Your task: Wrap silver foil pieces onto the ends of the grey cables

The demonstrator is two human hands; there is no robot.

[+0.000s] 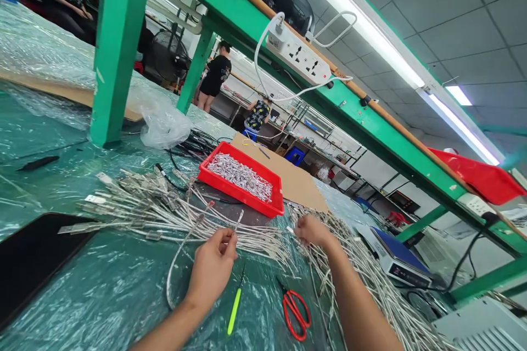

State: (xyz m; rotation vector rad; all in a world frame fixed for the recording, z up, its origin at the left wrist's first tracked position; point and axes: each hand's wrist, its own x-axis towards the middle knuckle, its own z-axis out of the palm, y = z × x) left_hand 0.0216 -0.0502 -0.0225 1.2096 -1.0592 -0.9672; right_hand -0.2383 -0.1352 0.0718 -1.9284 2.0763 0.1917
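My left hand [214, 260] pinches a white cable [175, 263] close to its end, and the bare tip points up past the fingers. The cable loops down to the left of my wrist. My right hand [312, 231] is closed over the left edge of a large pile of white cables [370, 296]; a small white bit shows by its fingertips, too small to name. Behind my left hand lies a bundle of white cables [152, 208] with clear-sleeved plugs. A red tray [242, 197] full of small white-and-silver parts stands beyond both hands.
A yellow-green handled pick [234, 310] and red-handled scissors [295, 312] lie in front. A black mat [41, 258] is at left, a scale [399, 258] at right. A green shelf frame [119, 49] carries a power strip [296, 57]. Several people are in the background.
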